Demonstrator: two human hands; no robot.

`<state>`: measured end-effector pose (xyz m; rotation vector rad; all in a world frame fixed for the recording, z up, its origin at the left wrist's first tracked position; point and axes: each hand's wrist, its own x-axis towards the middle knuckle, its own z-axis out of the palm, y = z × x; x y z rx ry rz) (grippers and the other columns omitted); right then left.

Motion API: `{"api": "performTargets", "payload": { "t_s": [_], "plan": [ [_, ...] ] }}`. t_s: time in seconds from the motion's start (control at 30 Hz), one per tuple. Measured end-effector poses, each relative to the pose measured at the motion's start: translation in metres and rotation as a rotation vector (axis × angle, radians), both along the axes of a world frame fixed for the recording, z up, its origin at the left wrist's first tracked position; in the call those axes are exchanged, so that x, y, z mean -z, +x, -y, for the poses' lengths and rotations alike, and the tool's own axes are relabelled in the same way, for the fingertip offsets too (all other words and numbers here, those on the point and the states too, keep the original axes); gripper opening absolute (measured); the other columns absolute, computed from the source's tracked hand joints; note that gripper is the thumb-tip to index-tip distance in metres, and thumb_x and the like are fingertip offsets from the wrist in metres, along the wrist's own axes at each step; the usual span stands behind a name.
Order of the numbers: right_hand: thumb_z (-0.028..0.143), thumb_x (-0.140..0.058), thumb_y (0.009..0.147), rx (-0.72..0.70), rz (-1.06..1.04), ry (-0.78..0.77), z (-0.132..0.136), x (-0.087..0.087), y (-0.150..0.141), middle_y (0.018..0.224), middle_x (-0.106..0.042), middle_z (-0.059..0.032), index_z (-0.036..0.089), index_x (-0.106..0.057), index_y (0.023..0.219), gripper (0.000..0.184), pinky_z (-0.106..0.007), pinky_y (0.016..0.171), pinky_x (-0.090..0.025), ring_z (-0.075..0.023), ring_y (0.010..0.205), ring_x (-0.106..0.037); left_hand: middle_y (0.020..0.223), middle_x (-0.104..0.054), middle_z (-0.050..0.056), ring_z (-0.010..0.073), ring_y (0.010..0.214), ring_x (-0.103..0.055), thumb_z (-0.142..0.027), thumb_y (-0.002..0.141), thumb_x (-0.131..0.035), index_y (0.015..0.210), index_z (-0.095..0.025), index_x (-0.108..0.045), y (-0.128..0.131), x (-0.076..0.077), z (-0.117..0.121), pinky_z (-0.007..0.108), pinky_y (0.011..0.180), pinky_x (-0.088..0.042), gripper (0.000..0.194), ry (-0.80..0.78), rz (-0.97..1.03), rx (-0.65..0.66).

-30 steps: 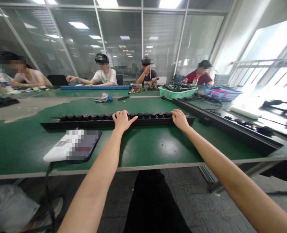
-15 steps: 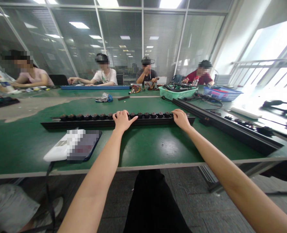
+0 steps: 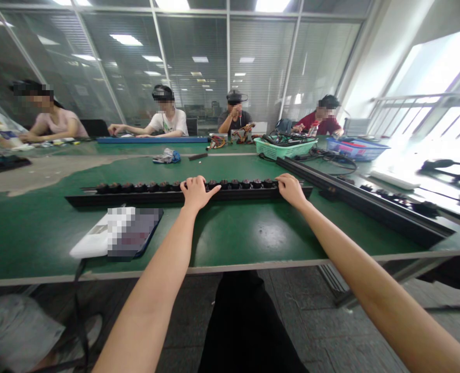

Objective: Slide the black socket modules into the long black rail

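A long black bar lies crosswise on the green table, with a row of round black parts along its far side. My left hand rests over the middle of this row, fingers bent across it and thumb spread out to the right. At the row's right end is my right hand, its fingers drawn together beside the last round part. Whatever sits between those fingertips is too small to make out.
Left of my arms lie a white device and a dark-screened phone. A second black bar slants along the right side. Farther back stand a green basket and a blue basket. Several people sit across the table.
My right hand has shifted very slightly to the right. The left hand and the bar stay where they were.
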<state>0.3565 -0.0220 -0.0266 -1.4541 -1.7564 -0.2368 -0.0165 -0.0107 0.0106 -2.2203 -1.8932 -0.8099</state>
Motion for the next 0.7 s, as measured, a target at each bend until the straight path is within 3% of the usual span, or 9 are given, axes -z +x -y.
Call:
{"api": "performTargets", "payload": {
  "t_s": [0.7],
  "plan": [
    [0.013, -0.046, 0.091, -0.029, 0.013, -0.001, 0.0025, -0.0034, 0.0064, 0.111, -0.076, -0.0148, 0.02, -0.081, 0.098, 0.037, -0.048, 0.108, -0.053, -0.0308, 0.11, -0.068, 0.134, -0.066, 0.016, 0.0372, 0.138, -0.048, -0.07, 0.097, -0.058, 0.119, -0.024, -0.057, -0.0004, 0.0001, -0.0009, 0.054, 0.121, -0.027, 0.051, 0.008, 0.003, 0.006]
  ]
}}
